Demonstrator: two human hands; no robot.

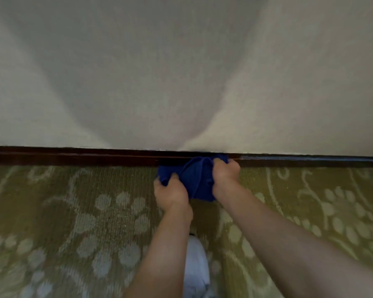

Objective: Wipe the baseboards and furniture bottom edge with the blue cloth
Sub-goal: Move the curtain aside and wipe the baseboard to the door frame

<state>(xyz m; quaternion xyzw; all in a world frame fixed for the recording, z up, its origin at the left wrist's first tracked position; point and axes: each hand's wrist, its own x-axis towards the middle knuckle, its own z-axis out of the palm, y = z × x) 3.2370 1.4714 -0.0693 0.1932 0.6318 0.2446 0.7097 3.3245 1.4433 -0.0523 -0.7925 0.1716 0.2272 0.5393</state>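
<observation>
A bunched blue cloth (197,179) lies against the dark wooden baseboard (73,157) that runs along the foot of a pale wall. My left hand (171,194) grips the cloth's near left edge, fingers curled into the fabric. My right hand (225,174) grips the cloth's right side and holds its upper part on the baseboard. Part of the baseboard is hidden behind the cloth and my right hand.
A green carpet (73,222) with a pale floral pattern covers the floor up to the baseboard. A light-coloured shoe or foot (197,269) shows between my forearms. The pale wall (181,72) fills the upper half of the view.
</observation>
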